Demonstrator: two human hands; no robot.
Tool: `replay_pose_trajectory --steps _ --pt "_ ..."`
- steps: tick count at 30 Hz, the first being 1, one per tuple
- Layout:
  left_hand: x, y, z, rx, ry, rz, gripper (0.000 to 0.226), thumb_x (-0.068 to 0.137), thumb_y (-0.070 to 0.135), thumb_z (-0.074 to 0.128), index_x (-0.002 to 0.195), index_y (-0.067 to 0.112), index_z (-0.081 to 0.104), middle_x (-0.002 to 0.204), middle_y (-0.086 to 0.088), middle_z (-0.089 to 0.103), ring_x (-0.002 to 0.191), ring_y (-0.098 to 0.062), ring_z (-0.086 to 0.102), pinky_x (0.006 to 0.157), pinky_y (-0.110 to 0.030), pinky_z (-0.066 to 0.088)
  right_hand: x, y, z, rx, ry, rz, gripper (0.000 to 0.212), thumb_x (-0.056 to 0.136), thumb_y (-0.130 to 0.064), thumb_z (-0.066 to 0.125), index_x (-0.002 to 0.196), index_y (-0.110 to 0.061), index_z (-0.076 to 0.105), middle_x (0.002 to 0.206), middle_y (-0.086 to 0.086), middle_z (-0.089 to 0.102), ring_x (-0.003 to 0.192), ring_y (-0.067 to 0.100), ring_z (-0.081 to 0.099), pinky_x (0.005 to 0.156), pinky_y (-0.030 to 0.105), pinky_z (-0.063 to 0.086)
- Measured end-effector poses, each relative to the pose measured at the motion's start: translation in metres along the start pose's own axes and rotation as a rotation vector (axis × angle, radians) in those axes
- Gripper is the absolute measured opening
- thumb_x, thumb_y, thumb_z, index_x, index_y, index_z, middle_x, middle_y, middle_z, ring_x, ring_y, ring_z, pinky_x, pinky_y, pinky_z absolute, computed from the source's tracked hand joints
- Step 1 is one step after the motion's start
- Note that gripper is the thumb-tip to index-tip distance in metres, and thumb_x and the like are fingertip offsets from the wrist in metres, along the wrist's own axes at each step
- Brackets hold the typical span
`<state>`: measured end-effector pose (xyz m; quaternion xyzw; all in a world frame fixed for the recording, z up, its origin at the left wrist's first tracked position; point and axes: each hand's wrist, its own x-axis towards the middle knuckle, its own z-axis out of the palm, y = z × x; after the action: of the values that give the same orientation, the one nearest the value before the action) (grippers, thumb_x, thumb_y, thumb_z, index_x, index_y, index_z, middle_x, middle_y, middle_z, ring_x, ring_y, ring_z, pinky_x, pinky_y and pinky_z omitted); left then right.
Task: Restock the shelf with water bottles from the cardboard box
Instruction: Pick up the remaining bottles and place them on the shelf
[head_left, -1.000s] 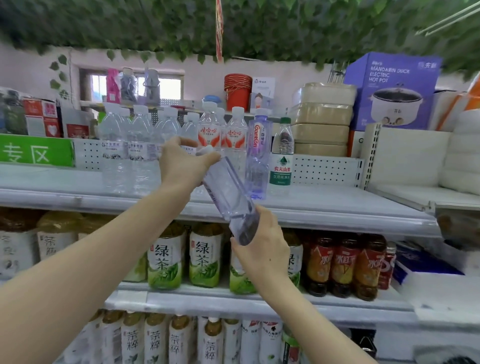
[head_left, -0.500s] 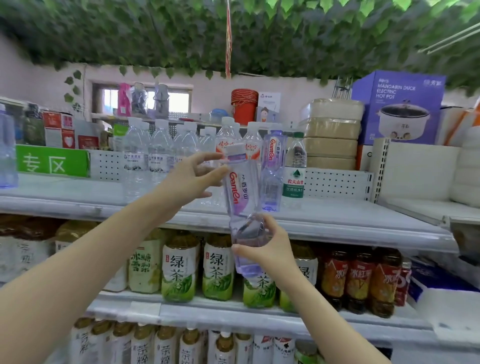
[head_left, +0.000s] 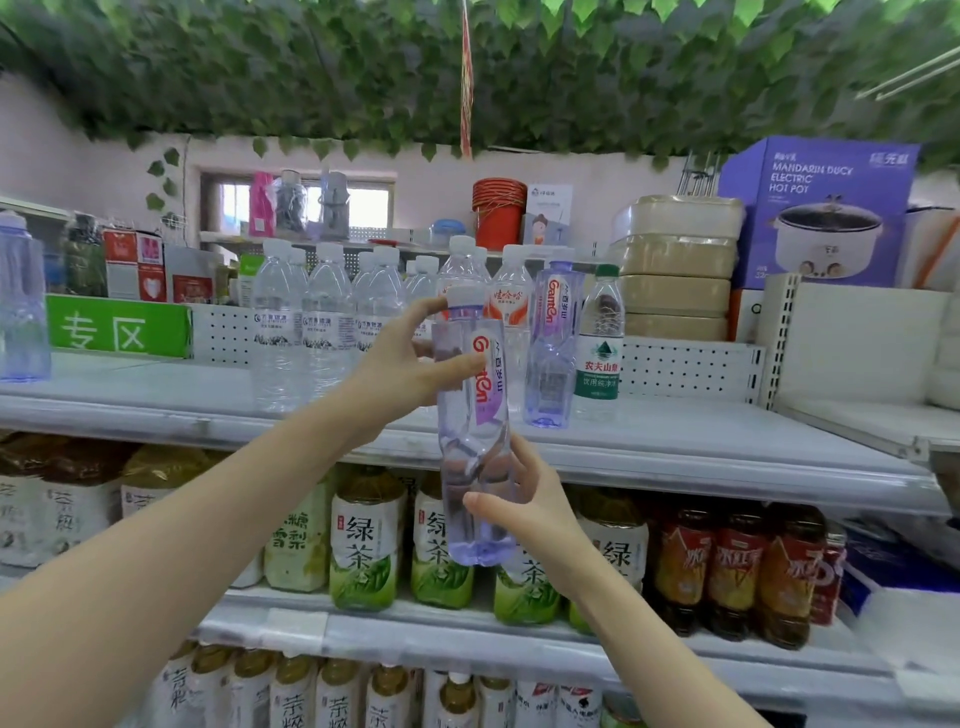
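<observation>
I hold a clear purple-tinted water bottle (head_left: 474, 457) with a white cap upright in front of the top shelf (head_left: 675, 447). My left hand (head_left: 410, 358) grips its upper part at the label, thumb across the front. My right hand (head_left: 524, 499) grips its lower part from the right. Its base hangs below the shelf edge. A matching purple bottle (head_left: 551, 343) stands on the shelf behind, next to a green-labelled bottle (head_left: 600, 343) and several clear water bottles (head_left: 322, 327). The cardboard box is out of view.
Green tea bottles (head_left: 366, 540) and red-labelled drinks (head_left: 732, 566) fill the shelf below. Stacked beige containers (head_left: 675, 265) and a purple hot pot box (head_left: 815, 213) sit at the back right. A green sign (head_left: 117, 325) is at the left. Leaves hang overhead.
The bottle has swung from tilted to upright and risen a little. My left hand moved from its cap to its label area; my right hand stays near the base.
</observation>
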<state>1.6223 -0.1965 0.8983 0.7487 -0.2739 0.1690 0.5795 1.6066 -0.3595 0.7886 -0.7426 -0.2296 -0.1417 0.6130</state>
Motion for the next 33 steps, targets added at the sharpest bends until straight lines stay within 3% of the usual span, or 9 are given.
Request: replay_pose_trajectory --steps 3,5,10,15,18,23,30,33 --pt "0.005 0.005 0.002 0.013 0.024 0.004 0.058 0.077 0.022 0.073 0.126 0.033 0.043 0.095 -0.007 0.066 0.085 -0.022 0.068 0.069 -0.039 0.058 0.001 0.003 0.010 -0.106 0.099 0.000 0.080 0.068 -0.024 0.084 0.132 -0.039 0.037 0.122 -0.012 0.057 0.114 0.005 0.055 0.099 0.024 0.043" --pt "0.009 0.007 0.002 0.015 0.023 0.003 0.060 0.078 0.022 0.072 0.130 0.031 0.043 0.096 -0.007 0.067 0.085 -0.021 0.068 0.069 -0.038 0.059 0.000 0.002 0.014 -0.162 0.177 -0.020 0.087 0.063 -0.032 0.087 0.129 -0.045 0.031 0.120 -0.018 0.052 0.112 -0.003 0.050 0.090 0.013 0.040" --pt "0.015 0.008 0.007 -0.017 -0.050 0.022 0.056 0.082 0.021 0.067 0.131 0.031 0.043 0.103 -0.006 0.068 0.094 -0.021 0.068 0.076 -0.040 0.058 0.003 0.000 0.012 -0.185 0.336 -0.079 0.077 0.060 -0.026 0.088 0.119 -0.042 0.040 0.100 -0.021 0.059 0.088 -0.009 0.060 0.075 0.013 0.050" --pt "0.024 0.007 0.007 0.082 -0.072 0.020 0.072 0.077 0.040 0.065 0.141 0.035 0.032 0.126 0.002 0.056 0.113 -0.017 0.056 0.088 -0.039 0.049 0.013 -0.003 -0.005 -0.245 0.422 -0.096 0.071 0.060 -0.026 0.087 0.118 -0.037 0.046 0.099 -0.025 0.054 0.085 -0.010 0.057 0.070 0.012 0.048" --pt "0.031 0.001 -0.004 0.149 -0.015 -0.002 0.064 0.084 0.043 0.060 0.141 0.034 0.033 0.132 -0.002 0.051 0.117 -0.019 0.051 0.099 -0.044 0.043 0.025 -0.005 -0.017 -0.259 0.466 -0.113 0.066 0.062 -0.026 0.087 0.112 -0.035 0.045 0.099 -0.021 0.056 0.084 -0.009 0.058 0.070 0.013 0.048" --pt "0.040 -0.019 -0.022 0.298 0.052 -0.045 0.039 0.089 0.031 0.062 0.126 0.027 0.052 0.125 -0.002 0.054 0.105 -0.015 0.051 0.082 -0.031 0.039 0.050 -0.013 -0.043 -0.286 0.559 -0.144 0.066 0.063 -0.027 0.087 0.111 -0.028 0.042 0.096 -0.022 0.051 0.087 -0.005 0.051 0.081 0.024 0.047" --pt "0.044 -0.027 -0.024 0.420 0.072 -0.043 0.018 0.089 0.023 0.060 0.108 0.026 0.060 0.109 0.001 0.058 0.101 -0.018 0.055 0.086 -0.034 0.041 0.091 -0.018 -0.070 -0.360 0.626 -0.157 0.069 0.061 -0.032 0.087 0.110 -0.030 0.039 0.103 -0.009 0.054 0.092 0.010 0.055 0.069 0.017 0.043" --pt "0.047 -0.028 -0.021 0.439 0.050 -0.025 0.014 0.091 0.022 0.059 0.103 0.027 0.059 0.107 0.003 0.058 0.097 -0.013 0.054 0.084 -0.031 0.039 0.103 -0.008 -0.073 -0.388 0.649 -0.135 0.070 0.060 -0.035 0.087 0.112 -0.029 0.039 0.106 -0.005 0.057 0.092 0.013 0.058 0.070 0.022 0.047"
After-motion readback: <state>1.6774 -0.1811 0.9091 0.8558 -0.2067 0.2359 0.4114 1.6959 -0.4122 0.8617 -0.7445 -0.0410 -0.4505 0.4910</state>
